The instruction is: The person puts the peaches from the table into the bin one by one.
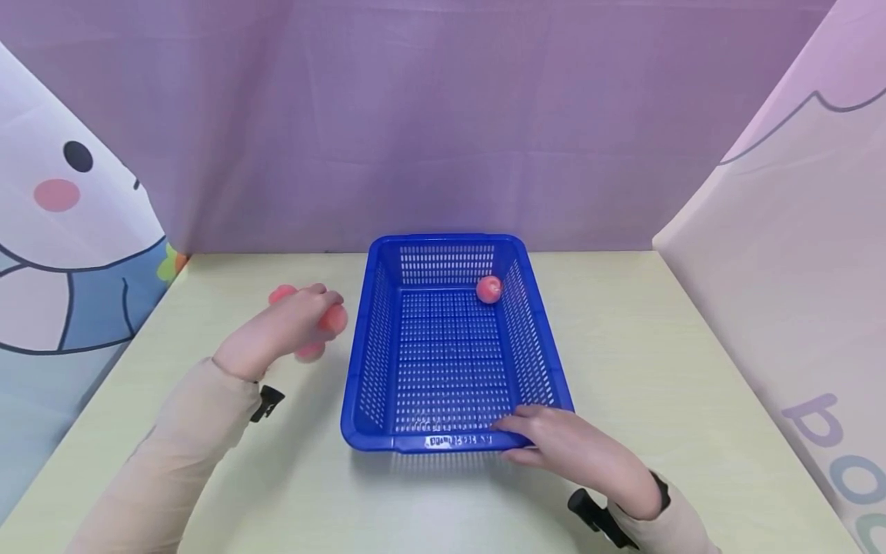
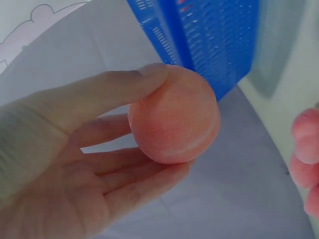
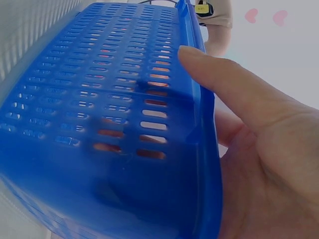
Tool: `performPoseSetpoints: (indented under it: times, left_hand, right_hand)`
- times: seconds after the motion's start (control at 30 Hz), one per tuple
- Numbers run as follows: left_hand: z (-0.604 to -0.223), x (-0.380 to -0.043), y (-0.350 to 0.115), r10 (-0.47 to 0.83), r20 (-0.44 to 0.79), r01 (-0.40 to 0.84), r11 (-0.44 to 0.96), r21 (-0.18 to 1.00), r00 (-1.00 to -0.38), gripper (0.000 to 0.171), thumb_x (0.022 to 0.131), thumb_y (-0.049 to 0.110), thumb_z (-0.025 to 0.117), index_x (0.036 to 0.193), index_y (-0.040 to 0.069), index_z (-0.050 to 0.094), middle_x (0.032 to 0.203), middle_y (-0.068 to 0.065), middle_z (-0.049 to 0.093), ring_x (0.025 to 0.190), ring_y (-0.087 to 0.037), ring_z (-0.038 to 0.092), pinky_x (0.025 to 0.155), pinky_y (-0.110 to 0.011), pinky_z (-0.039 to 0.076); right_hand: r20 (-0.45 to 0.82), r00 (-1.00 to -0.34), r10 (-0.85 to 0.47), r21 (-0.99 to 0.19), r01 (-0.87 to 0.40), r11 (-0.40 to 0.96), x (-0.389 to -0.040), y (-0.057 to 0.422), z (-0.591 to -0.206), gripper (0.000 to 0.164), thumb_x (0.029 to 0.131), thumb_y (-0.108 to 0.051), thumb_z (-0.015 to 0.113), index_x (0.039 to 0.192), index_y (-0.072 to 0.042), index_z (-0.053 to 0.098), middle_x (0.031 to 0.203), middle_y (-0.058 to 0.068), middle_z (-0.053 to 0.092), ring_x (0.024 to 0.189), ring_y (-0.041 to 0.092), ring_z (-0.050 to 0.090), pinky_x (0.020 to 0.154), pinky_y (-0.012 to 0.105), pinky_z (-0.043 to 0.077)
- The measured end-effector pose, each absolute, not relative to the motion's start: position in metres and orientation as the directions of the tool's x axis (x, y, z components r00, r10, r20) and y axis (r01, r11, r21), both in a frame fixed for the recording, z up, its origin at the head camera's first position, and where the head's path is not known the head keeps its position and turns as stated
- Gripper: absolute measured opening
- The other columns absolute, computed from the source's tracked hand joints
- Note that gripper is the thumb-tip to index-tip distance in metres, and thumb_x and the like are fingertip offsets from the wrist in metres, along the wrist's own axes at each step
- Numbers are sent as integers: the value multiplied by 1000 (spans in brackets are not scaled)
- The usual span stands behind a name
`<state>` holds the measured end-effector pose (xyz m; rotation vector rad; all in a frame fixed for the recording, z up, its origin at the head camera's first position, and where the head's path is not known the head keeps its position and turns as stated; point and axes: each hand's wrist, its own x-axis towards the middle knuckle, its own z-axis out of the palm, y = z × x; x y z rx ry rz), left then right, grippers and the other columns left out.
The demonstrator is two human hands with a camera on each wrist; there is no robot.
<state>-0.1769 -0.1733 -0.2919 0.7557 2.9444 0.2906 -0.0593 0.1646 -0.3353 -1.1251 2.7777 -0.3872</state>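
My left hand (image 1: 294, 319) pinches a pinkish-orange peach (image 2: 174, 117) between thumb and fingers, raised above the table left of the basket. More peaches (image 2: 305, 172) lie on the table below that hand, partly hidden by it in the head view. A blue plastic basket (image 1: 453, 441) with slotted walls stands in the middle. Inside it, a single peach (image 1: 488, 289) sits in the far right corner. With its thumb outside and fingers over the inner side, my right hand (image 1: 564, 445) grips the basket's near rim at the right corner.
The pale table (image 1: 623, 331) spreads out on both sides of the basket. A purple cloth backdrop (image 1: 443, 123) closes off the far edge, and printed cloth panels stand at left and right. A black strap mount (image 1: 595, 515) sticks out from the right wrist.
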Motion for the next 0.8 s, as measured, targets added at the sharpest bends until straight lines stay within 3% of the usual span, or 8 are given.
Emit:
performPoseSetpoints:
  times: [0.5, 0.7, 0.8]
  left_hand:
    - [-274, -182, -146, 508, -51, 486, 845, 221, -860, 36, 79, 9, 62, 112, -4, 55, 97, -17, 56, 86, -29, 55, 78, -41, 46]
    - [-269, -183, -136, 547, -66, 530, 830, 176, -835, 24, 80, 9, 59, 102, -1, 56, 90, -13, 57, 80, -25, 56, 75, -36, 46]
    - [-268, -185, -131, 555, -70, 534, 823, 195, -829, 28, 81, 9, 57, 107, -2, 55, 97, -14, 59, 89, -26, 56, 80, -37, 46]
  right_hand:
    - [-18, -718, -696, -290, -663, 690, -59, 164, -333, 28, 82, -26, 60, 104, -9, 62, 92, 2, 61, 83, 15, 59, 72, 29, 50]
    - [-17, -715, -699, -287, -666, 688, -59, 164, -334, 28, 82, -26, 60, 104, -9, 62, 91, 1, 61, 82, 14, 58, 71, 29, 50]
    - [-12, -709, -705, -286, -674, 682, -59, 164, -334, 27, 82, -26, 60, 104, -10, 62, 91, 0, 60, 81, 13, 58, 71, 28, 50]
